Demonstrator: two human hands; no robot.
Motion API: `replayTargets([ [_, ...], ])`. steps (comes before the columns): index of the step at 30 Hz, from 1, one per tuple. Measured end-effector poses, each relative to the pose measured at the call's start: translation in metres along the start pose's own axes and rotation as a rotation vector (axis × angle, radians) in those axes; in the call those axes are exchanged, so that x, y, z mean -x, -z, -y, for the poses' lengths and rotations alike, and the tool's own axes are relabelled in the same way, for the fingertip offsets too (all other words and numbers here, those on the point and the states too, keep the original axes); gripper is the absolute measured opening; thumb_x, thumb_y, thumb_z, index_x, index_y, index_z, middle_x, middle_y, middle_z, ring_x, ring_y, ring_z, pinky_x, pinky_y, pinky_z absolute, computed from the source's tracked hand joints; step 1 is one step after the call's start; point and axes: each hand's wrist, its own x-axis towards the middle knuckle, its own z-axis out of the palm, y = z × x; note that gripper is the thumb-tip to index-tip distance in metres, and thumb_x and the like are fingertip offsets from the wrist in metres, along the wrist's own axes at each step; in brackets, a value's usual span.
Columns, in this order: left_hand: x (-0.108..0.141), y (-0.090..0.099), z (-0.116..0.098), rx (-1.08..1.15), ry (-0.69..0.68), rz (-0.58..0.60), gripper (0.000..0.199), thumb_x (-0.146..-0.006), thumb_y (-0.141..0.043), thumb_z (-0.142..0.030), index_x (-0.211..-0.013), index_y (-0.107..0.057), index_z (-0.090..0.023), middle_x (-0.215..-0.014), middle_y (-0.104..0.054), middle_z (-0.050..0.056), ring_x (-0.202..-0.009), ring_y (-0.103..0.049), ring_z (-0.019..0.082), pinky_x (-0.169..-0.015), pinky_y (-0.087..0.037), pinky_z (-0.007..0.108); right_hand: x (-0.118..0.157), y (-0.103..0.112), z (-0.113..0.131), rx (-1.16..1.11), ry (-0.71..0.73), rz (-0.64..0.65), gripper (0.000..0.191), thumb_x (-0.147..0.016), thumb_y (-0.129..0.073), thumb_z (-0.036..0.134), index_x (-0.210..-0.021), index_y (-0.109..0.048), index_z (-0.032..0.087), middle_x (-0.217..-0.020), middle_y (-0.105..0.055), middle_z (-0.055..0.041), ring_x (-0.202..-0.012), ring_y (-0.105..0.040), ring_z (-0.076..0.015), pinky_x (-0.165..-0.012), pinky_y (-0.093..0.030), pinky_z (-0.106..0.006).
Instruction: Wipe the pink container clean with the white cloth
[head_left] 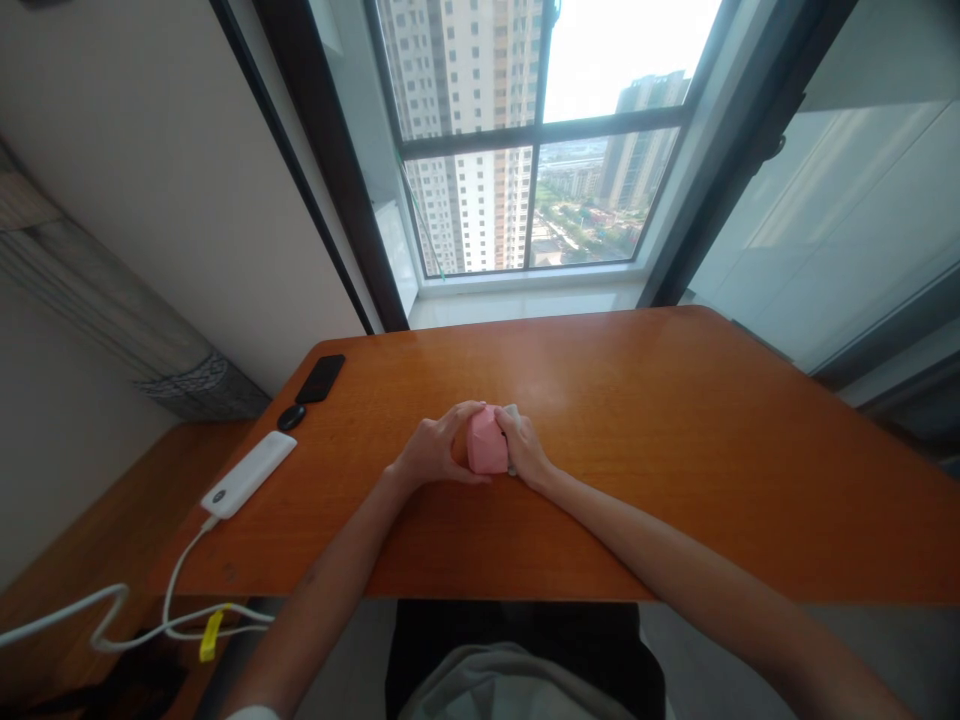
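**Q:** Entry one: what are you holding?

**A:** Your left hand (pixel 435 450) and right hand (pixel 527 448) close narrowly around a pink faceted block (pixel 486 442), matte, material unclear, at the middle of a glossy orange wooden tabletop (pixel 675 450).

**Q:** Hidden?

**A:** Your fingers hide much of the block and cut off a pale grey piece (pixel 511 412) at your right hand; you cannot tell what it is.

**Q:** Nearby?

**A:** Well left: a black smartphone (pixel 321 378), a small black oval (pixel 291 417), and a white rounded power bank (pixel 247 474) with a white cable (pixel 169 600).
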Motion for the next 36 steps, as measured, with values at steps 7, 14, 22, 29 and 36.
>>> replayTargets([
  [7, -0.003, -0.002, -0.001, 0.225, 0.206, 0.047, 0.106, -0.070, -0.097, -0.061, -0.159, -0.053, -0.024, -0.122, -0.082, 0.007, -0.089, -0.080, 0.026, -0.081, -0.066, 0.035, 0.003, 0.000, 0.000, 0.044, 0.023, 0.017, 0.056, -0.098, -0.050, 0.077, -0.073, -0.050, 0.026, -0.063, -0.051, 0.0025, -0.062, -0.048, -0.0174, -0.054, -0.038, -0.029],
  [14, -0.005, -0.007, 0.003, 0.364, 0.263, 0.073, 0.102, -0.075, -0.090, -0.067, -0.159, -0.054, -0.022, -0.099, -0.078, 0.002, -0.072, -0.067, 0.019, -0.067, -0.055, 0.027, 0.003, 0.000, 0.003, 0.047, 0.019, 0.046, 0.055, -0.098, -0.050, 0.075, -0.074, -0.051, 0.026, -0.063, -0.052, 0.0022, -0.060, -0.048, -0.0171, -0.050, -0.037, -0.028],
  [22, -0.001, -0.010, 0.006, 0.307, 0.177, 0.015, 0.103, -0.081, -0.085, -0.073, -0.166, -0.047, -0.028, -0.145, -0.072, 0.011, -0.094, -0.076, 0.023, -0.091, -0.063, 0.037, 0.004, -0.001, 0.006, 0.002, -0.009, 0.035, 0.057, -0.097, -0.051, 0.078, -0.071, -0.047, 0.027, -0.058, -0.047, 0.0032, -0.056, -0.046, -0.0166, -0.048, -0.033, -0.029],
  [29, -0.003, -0.007, 0.002, 0.288, -0.010, -0.040, 0.082, -0.092, -0.078, -0.074, -0.157, -0.057, -0.028, -0.165, -0.058, 0.017, -0.154, -0.057, 0.037, -0.127, -0.050, 0.051, 0.002, -0.001, 0.007, -0.013, 0.011, 0.005, 0.055, -0.096, -0.053, 0.075, -0.071, -0.049, 0.026, -0.063, -0.049, 0.0029, -0.060, -0.046, -0.0164, -0.054, -0.037, -0.030],
  [36, -0.002, -0.004, 0.004, 0.233, -0.031, 0.001, 0.098, -0.088, -0.084, -0.075, -0.166, -0.045, -0.028, -0.166, -0.056, 0.017, -0.155, -0.056, 0.040, -0.125, -0.054, 0.052, -0.001, -0.002, -0.001, -0.034, -0.011, 0.002, 0.056, -0.096, -0.053, 0.075, -0.071, -0.048, 0.026, -0.062, -0.048, 0.0042, -0.059, -0.044, -0.0154, -0.054, -0.037, -0.029],
])
